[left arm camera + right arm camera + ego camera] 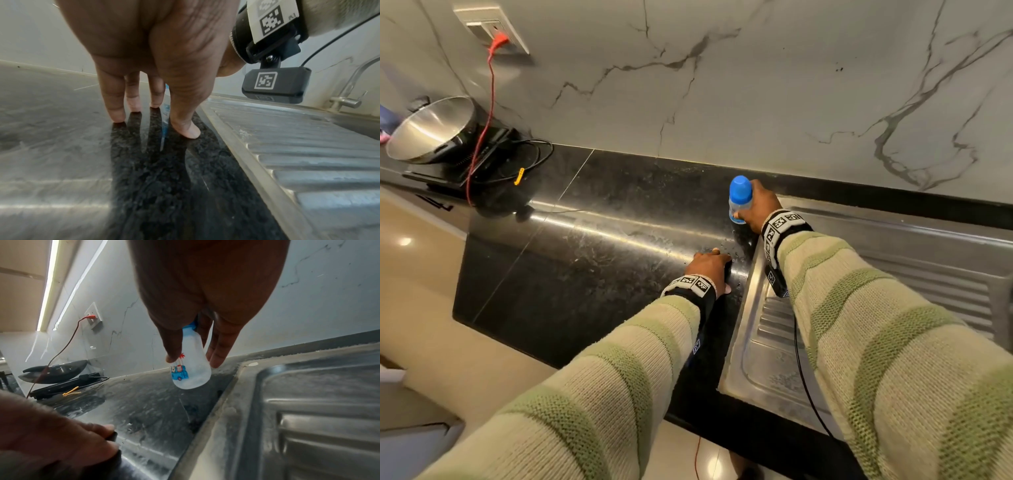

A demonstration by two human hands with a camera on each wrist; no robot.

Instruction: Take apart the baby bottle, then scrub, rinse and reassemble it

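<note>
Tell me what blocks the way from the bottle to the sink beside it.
Nothing visible does. The right hand grips the capped baby bottle over the dark counter, right beside the sink's drainboard, whose near part is bare. The basin is barely in view.

We scan for lettering: no readable words or numbers anywhere. Bottle (191,369) carries printed picture only: blue truck with small figures, red burst above; no brand legible. Right wristband (784,222) and left wristband (690,282) show black-and-white square code markers, no letters we can make out. Camera box (275,82) bears one such marker on its face. Tiny mark at corner of wristband tag (271,19), too small for us to read.
</note>
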